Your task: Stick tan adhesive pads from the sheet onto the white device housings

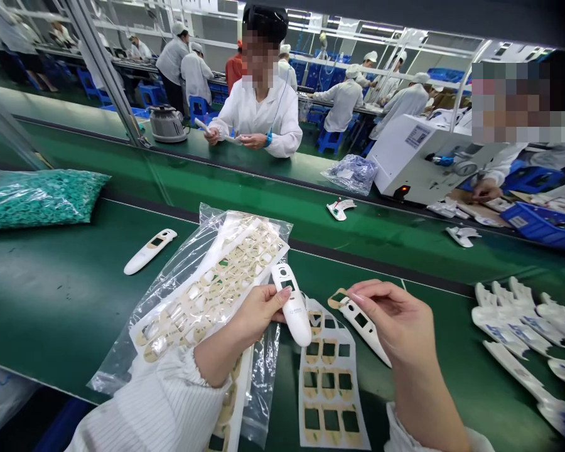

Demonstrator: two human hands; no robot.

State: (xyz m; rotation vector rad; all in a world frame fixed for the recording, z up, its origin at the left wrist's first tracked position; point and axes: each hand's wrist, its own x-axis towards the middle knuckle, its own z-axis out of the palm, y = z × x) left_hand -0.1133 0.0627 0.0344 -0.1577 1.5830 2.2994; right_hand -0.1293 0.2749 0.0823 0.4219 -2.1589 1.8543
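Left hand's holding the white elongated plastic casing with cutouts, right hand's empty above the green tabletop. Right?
Not quite: the right hand isn't empty. The head view shows it pinching a thin tan frame-shaped piece above the green tabletop. The left hand does hold the white elongated plastic casing with cutouts.

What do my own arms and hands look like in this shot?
Your left hand and right hand are both ungloved. The left sleeve is white and finely ribbed, with a gathered cuff ending above the wrist. The right sleeve, also white, shows only near the bottom edge, leaving the forearm bare. I see no cables or markings.
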